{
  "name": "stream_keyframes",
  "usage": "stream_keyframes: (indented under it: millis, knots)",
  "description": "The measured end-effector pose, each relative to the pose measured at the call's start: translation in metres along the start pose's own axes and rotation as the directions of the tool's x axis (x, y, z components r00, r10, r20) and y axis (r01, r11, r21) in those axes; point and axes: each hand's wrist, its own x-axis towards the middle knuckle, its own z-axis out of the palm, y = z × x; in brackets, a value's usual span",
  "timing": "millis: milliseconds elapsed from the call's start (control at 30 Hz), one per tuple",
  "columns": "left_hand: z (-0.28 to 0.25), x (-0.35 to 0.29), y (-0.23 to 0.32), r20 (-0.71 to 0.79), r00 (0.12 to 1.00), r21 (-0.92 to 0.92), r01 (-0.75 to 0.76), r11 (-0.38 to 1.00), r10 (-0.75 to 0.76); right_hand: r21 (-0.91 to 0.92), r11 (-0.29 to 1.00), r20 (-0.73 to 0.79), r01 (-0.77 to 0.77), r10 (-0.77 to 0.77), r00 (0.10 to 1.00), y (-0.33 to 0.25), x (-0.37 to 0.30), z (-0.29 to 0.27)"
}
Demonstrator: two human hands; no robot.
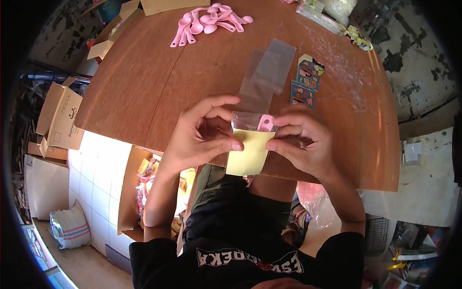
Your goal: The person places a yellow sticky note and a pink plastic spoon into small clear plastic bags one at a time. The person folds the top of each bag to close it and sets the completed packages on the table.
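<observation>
A small clear plastic bag [243,119] is held upright over the table's near edge, between my two hands. A plain yellow card [248,156] shows below its clear top; whether all of the card is inside I cannot tell. The pink handle [265,123] of a spoon, with a hole in its end, shows at the bag's upper right. My left hand [204,127] pinches the left edge, thumb on the card's front. My right hand [304,137] grips the right edge by the pink handle, thumb also on the card. The spoon's bowl is hidden.
Pink spoons [211,19] lie heaped at the far side of the brown table [144,91]. Flat clear bags [269,67] and colourful printed cards [304,82] lie beyond my hands. Below left stands an open carton [129,192] of packets; another cardboard box [62,115] is farther left.
</observation>
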Motion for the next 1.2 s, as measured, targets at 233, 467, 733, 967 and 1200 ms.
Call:
stream_keyframes:
  millis: [233, 467, 733, 967, 1200]
  knots:
    - [-0.026, -0.062, 0.023, 0.114, 0.977, 0.385, 0.123, 0.915, -0.179, 0.022, 0.964, 0.242, -0.265, 0.252, 0.937, -0.021, -0.008, -0.002]
    - [-0.077, -0.139, 0.039, -0.113, 0.679, 0.928, 0.332, 0.166, -0.725, -0.631, 0.768, 0.178, 0.106, 0.011, 0.984, 0.014, 0.042, -0.036]
    - [-0.042, -0.115, 0.035, 0.230, 0.791, 0.796, 0.183, 0.578, -0.567, -0.751, 0.659, 0.134, 0.040, 0.093, 0.987, 0.046, 0.062, -0.020]
    - [0.001, -0.055, 0.050, 0.443, 0.868, 0.688, -0.171, 0.705, -0.223, -0.718, 0.695, 0.099, 0.034, 0.055, 0.994, 0.051, 0.060, -0.024]
    - [0.013, 0.013, 0.003, 0.403, 0.915, 0.891, -0.393, 0.226, 0.003, -0.622, 0.772, -0.057, -0.131, 0.122, 0.991, 0.046, 0.062, -0.028]
